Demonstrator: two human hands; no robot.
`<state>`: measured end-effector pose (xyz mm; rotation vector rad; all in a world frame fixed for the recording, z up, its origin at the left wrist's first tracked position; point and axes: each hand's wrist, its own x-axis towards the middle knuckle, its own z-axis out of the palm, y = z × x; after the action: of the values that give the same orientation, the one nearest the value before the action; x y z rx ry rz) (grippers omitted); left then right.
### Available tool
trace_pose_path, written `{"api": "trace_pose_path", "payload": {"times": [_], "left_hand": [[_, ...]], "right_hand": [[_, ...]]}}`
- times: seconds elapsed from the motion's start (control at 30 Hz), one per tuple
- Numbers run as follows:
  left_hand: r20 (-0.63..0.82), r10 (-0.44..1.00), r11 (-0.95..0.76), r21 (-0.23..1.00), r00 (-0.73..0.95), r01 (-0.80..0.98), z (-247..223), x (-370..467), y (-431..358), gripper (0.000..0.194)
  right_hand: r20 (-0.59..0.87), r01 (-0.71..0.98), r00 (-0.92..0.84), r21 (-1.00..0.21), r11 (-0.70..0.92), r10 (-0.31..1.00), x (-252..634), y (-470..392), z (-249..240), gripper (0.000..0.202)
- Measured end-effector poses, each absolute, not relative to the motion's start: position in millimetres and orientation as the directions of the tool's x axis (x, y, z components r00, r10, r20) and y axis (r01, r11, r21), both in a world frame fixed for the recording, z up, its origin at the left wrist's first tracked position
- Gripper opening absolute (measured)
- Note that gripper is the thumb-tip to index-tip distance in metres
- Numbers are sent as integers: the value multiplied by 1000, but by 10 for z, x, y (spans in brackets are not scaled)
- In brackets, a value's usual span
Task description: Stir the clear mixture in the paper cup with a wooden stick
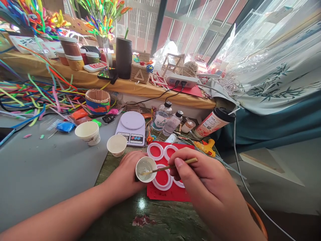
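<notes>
A paper cup (146, 169) with clear liquid in it is held by my left hand (127, 172), whose fingers wrap around its side. My right hand (200, 177) pinches a thin wooden stick (184, 163). The stick's far end dips into the liquid in the cup. Under and beyond the hands, several white ring-shaped molds (162, 187) lie on a red sheet (160, 195); my right hand partly covers those on the right. Another paper cup (116, 145) stands just behind my left hand.
A white digital scale (132, 120) sits behind the cups, beside two clear bottles (173, 123). Stacked paper cups (88, 133) stand at left. A yellow glue gun (207, 147) and a lidded drink cup (213, 122) are at right. A power strip (182, 81) rests on the shelf.
</notes>
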<state>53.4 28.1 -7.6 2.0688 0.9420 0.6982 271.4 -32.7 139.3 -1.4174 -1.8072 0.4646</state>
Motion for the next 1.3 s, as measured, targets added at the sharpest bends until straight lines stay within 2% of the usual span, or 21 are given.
{"api": "trace_pose_path", "payload": {"times": [0.23,0.37,0.5,0.6,0.73,1.03,1.3], "left_hand": [[59,806,-337,863,589,376,67,581,289,27],[63,814,-323,875,578,360,43,578,291,33],[78,823,-327,874,562,358,38,573,304,30],[81,831,-322,876,550,359,40,571,317,31],[102,841,-323,883,532,341,32,562,332,34],[115,847,-334,875,519,352,-5,546,337,37],[118,851,-332,876,512,350,48,571,344,31]], "right_hand": [[364,687,-43,-665,292,931,2715,-322,1405,30],[375,681,-56,-663,310,925,2704,-334,1405,28],[389,696,-32,-652,300,921,2703,-351,1399,28],[337,653,-68,-696,297,939,2702,-357,1395,28],[367,681,-35,-672,291,930,2686,-355,1402,27],[353,672,-82,-671,314,932,2656,-360,1412,26],[369,670,-95,-664,334,925,2653,-381,1384,27]]}}
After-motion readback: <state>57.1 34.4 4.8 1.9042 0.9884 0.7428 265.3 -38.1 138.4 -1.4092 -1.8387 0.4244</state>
